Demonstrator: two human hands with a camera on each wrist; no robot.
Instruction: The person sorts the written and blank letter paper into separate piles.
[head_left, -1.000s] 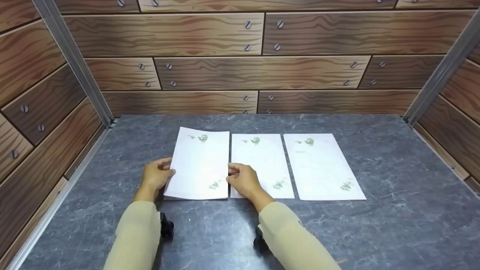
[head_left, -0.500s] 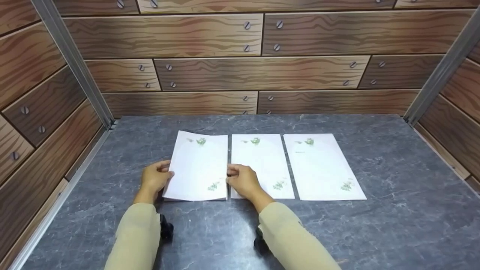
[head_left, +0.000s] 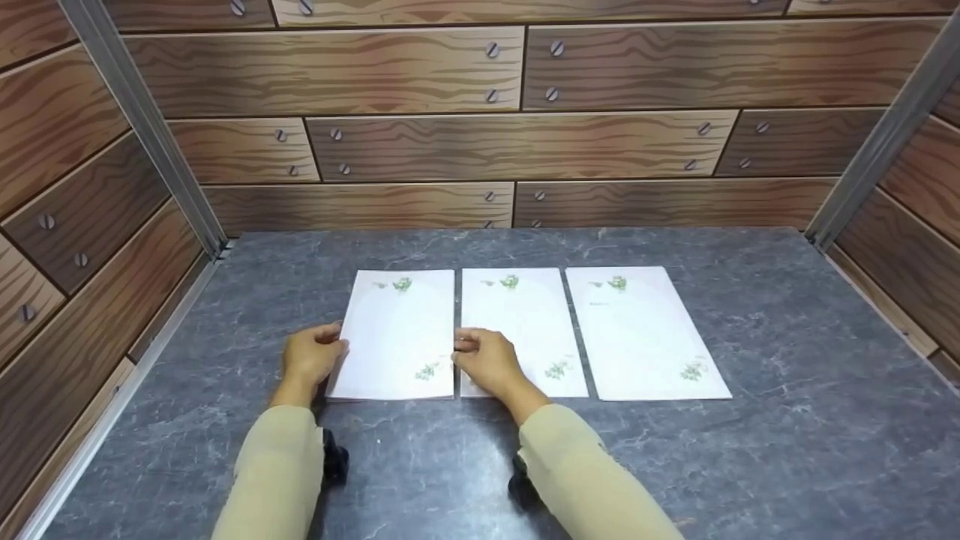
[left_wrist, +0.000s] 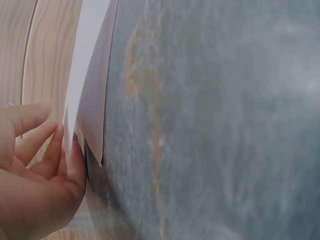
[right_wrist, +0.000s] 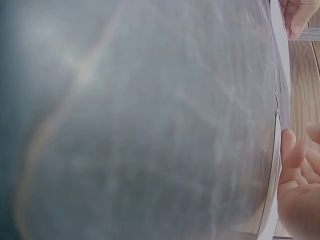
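A white sheet of paper (head_left: 397, 330) with small green plant prints lies leftmost of three in the head view, over another sheet whose edge peeks out along the front. My left hand (head_left: 309, 358) pinches its left edge, thumb at the rim. On the opposite edge, my right hand (head_left: 489, 361) holds it between thumb and fingers, its knuckles over the middle paper (head_left: 517, 322). The left wrist view catches the paper's lifted corner (left_wrist: 92, 110) beside the fingers. Seen from the right wrist, my right fingers (right_wrist: 295, 165) meet the paper's edge; the left hand shows at the top.
Another printed paper (head_left: 645, 337) lies to the right, with a short line of text near its top. All rest on a dark marbled table (head_left: 420, 465). Wood-patterned walls (head_left: 420, 142) and metal corner posts (head_left: 142, 112) enclose the back and sides.
The leftmost sheet has come down and slightly nearer; its raised far edge now lies flat, level with the other papers. Both hands have stayed at its sides, barely shifting.
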